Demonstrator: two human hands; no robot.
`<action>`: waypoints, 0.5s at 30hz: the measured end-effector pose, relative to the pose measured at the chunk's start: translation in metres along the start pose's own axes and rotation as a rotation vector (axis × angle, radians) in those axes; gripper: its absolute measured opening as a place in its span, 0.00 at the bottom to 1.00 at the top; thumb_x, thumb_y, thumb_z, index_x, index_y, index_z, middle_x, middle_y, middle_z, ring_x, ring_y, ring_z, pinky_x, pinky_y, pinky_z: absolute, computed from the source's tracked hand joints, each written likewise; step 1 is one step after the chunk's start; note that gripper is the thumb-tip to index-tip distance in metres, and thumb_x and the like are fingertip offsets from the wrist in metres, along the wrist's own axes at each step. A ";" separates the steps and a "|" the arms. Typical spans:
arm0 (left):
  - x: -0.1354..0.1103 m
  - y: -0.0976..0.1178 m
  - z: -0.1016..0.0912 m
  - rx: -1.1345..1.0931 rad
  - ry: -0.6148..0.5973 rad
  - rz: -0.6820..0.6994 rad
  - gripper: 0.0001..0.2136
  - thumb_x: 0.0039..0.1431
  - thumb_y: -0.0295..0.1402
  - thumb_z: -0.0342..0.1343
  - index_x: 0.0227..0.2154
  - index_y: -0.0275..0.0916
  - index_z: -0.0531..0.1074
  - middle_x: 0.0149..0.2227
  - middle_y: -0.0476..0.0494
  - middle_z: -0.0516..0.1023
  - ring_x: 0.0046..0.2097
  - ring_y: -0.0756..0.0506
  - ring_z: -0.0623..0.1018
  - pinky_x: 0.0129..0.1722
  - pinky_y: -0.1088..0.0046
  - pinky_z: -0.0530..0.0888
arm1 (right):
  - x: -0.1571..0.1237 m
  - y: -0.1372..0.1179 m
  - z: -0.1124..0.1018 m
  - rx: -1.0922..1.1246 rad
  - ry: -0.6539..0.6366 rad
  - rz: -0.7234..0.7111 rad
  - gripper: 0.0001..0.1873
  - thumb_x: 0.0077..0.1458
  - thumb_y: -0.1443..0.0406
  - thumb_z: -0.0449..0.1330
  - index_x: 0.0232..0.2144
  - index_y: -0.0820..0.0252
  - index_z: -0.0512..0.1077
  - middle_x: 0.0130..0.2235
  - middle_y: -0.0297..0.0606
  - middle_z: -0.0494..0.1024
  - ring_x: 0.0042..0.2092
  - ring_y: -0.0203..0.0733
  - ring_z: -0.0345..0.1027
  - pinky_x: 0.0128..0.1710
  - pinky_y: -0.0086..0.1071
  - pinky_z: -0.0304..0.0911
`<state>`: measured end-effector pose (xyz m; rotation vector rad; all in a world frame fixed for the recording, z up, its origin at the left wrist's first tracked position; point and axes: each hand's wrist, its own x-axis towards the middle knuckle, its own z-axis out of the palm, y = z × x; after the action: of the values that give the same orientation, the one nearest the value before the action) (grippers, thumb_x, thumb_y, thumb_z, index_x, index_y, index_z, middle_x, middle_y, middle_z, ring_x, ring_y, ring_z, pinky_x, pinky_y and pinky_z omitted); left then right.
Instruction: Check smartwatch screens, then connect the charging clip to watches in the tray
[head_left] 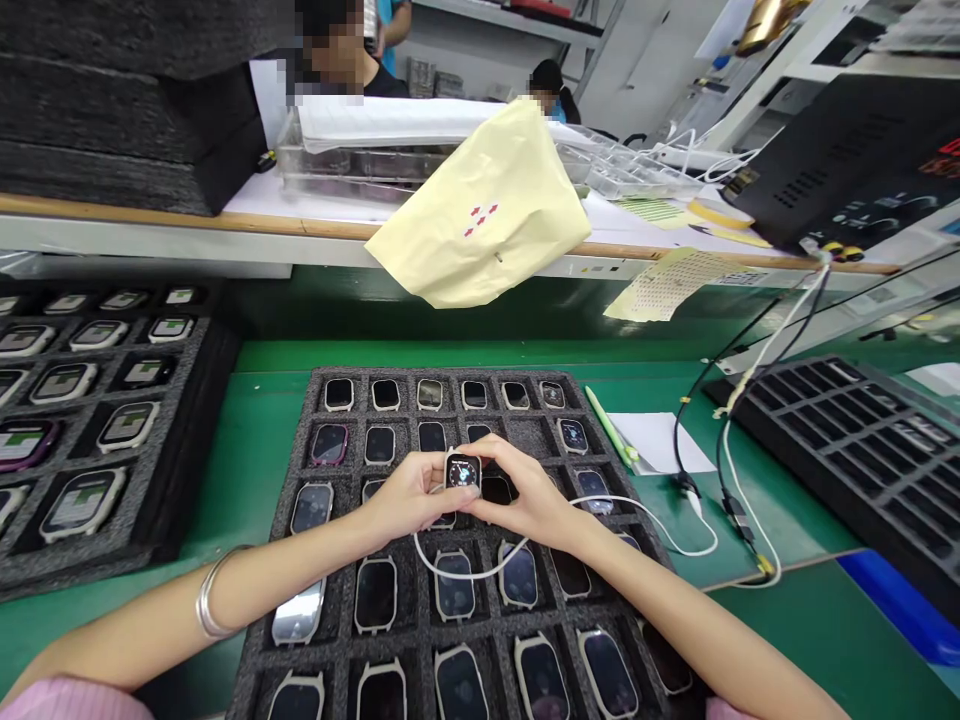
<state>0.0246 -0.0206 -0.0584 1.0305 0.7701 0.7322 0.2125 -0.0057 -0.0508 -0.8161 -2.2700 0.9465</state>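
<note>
Fingers (459,497) of both hands pinch a small watch (463,470) with a lit face, held up above the middle of a dark foam tray (519,436) that lies on the green counter (259,400). On one side, the left hand (405,488) grips it with the thumb laid across the lower front and the other fingers behind; on the other, the right hand (531,492) curves round the right edge, forefinger high and thumb low, their tips closed in against the case. A white cable (474,577) loops below the hands and runs off to the right; its near end is hidden at the left hand, so whether it joins the back of the watch cannot be told. Judging by its size, the watch should be light and quite rigid, with no give in the case, while the smooth glass is probably slippery and the likeliest part to scratch or crack. Its rim looks the best place to take hold: opposite edges between thumb and forefinger, with a fingertip supporting the back and little pressure on the screen. The cable looks thin and flexible, and any tug on it could twist so light a piece, so a little slack seems wise.
</note>
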 end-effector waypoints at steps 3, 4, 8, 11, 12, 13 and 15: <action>0.000 -0.001 -0.001 0.021 -0.014 0.002 0.19 0.48 0.44 0.64 0.31 0.32 0.70 0.18 0.57 0.61 0.16 0.58 0.56 0.13 0.80 0.51 | -0.001 0.000 0.001 0.025 0.009 0.034 0.21 0.56 0.67 0.64 0.50 0.56 0.63 0.42 0.39 0.70 0.41 0.43 0.65 0.40 0.36 0.63; 0.000 -0.002 -0.001 0.023 -0.021 0.007 0.19 0.48 0.44 0.64 0.32 0.32 0.71 0.18 0.57 0.61 0.16 0.58 0.57 0.14 0.80 0.51 | -0.002 0.000 0.002 0.030 0.015 0.037 0.21 0.56 0.67 0.64 0.50 0.56 0.63 0.43 0.39 0.70 0.41 0.44 0.65 0.40 0.36 0.63; 0.001 -0.007 -0.002 0.016 -0.020 0.011 0.19 0.49 0.45 0.63 0.32 0.32 0.70 0.22 0.55 0.63 0.17 0.58 0.56 0.14 0.80 0.52 | -0.002 0.000 0.002 0.031 0.020 0.028 0.21 0.56 0.67 0.63 0.50 0.56 0.63 0.43 0.39 0.70 0.41 0.44 0.65 0.40 0.36 0.63; 0.001 -0.006 -0.002 0.026 -0.019 -0.008 0.19 0.50 0.46 0.62 0.32 0.32 0.70 0.22 0.55 0.63 0.17 0.58 0.55 0.14 0.79 0.52 | -0.002 0.000 0.001 0.027 0.008 0.031 0.20 0.56 0.67 0.63 0.50 0.56 0.63 0.42 0.39 0.70 0.41 0.44 0.66 0.40 0.36 0.63; 0.001 -0.006 -0.002 0.029 -0.019 -0.010 0.20 0.50 0.46 0.62 0.33 0.32 0.70 0.21 0.56 0.63 0.17 0.58 0.55 0.14 0.79 0.52 | -0.002 0.000 0.001 0.023 0.008 0.029 0.20 0.56 0.67 0.63 0.50 0.56 0.63 0.42 0.39 0.71 0.41 0.44 0.66 0.40 0.36 0.64; 0.001 -0.005 -0.002 0.032 -0.017 -0.009 0.20 0.49 0.46 0.62 0.33 0.32 0.70 0.21 0.56 0.62 0.17 0.58 0.55 0.15 0.79 0.52 | -0.002 0.000 0.001 0.017 0.011 0.023 0.21 0.56 0.67 0.63 0.50 0.56 0.63 0.43 0.39 0.71 0.41 0.44 0.66 0.40 0.36 0.64; 0.001 -0.004 -0.001 0.035 -0.012 0.004 0.20 0.48 0.46 0.63 0.33 0.32 0.71 0.20 0.56 0.62 0.17 0.57 0.55 0.16 0.78 0.53 | -0.003 0.001 0.001 -0.001 0.021 0.003 0.21 0.56 0.67 0.63 0.51 0.56 0.63 0.44 0.40 0.71 0.42 0.45 0.66 0.41 0.37 0.64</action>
<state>0.0250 -0.0206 -0.0630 1.0675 0.7728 0.7170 0.2140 -0.0080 -0.0530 -0.8263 -2.2522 0.9334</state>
